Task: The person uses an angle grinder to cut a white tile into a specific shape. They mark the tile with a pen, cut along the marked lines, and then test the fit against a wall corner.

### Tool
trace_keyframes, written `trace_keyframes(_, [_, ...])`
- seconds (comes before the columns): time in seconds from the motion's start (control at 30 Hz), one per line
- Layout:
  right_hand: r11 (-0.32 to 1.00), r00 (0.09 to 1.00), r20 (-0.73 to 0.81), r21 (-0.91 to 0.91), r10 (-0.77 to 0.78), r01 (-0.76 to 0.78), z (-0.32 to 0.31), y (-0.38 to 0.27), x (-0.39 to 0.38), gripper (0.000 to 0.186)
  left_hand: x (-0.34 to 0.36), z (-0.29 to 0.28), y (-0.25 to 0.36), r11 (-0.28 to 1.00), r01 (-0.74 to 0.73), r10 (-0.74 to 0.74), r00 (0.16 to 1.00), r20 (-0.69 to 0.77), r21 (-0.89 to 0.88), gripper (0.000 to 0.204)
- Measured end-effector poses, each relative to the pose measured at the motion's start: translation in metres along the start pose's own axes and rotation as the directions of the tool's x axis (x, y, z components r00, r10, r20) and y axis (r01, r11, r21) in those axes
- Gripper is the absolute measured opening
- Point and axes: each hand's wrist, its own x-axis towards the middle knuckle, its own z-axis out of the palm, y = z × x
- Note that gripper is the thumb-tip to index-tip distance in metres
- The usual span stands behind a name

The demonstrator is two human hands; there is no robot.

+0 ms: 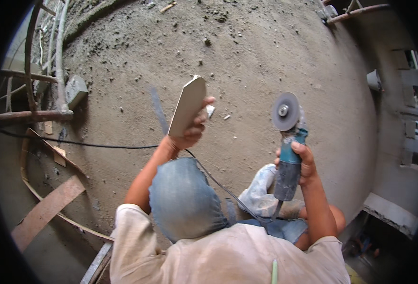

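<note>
A flat beige piece of tile (187, 108) with cut corners is held up in my left hand (194, 130), whose fingers wrap behind its right edge. My right hand (304, 161) grips the body of a teal and dark grey angle grinder (291, 149). Its round grey disc (285, 111) points away from me, apart from the tile; whether it spins I cannot tell. From the grinder's rear end a black cord (209, 175) runs down to my lap, then left across the floor.
Rough concrete floor (246, 57) carries loose rubble at the far side. Metal scaffold frames (60, 71) and a concrete block (76, 90) stand at left, near a curved wooden strip (83, 227) and a board (48, 213). A light cup-like container (373, 80) sits at far right.
</note>
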Motion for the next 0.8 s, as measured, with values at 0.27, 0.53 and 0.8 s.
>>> trace_keyframes(0.27, [0.999, 0.999, -0.040, 0.023, -0.025, 0.026, -0.002, -0.005, -0.005, 0.052, 0.012, 0.016, -0.023, 0.898, 0.216, -0.100, 0.949, 0.298, -0.385, 0.082])
trace_keyframes(0.53, [1.000, 0.996, -0.085, -0.005, -0.025, 0.025, -0.010, -0.002, -0.005, 0.052, 0.016, -0.031, -0.007, 0.962, -0.001, -0.004, 1.000, -0.018, -0.271, 0.067])
trace_keyframes(0.8, [1.000, 0.997, -0.079, -0.010, -0.024, 0.023, -0.011, -0.002, -0.004, 0.054, -0.016, -0.095, 0.017, 0.967, -0.250, 0.179, 0.563, -0.807, 0.039, 0.053])
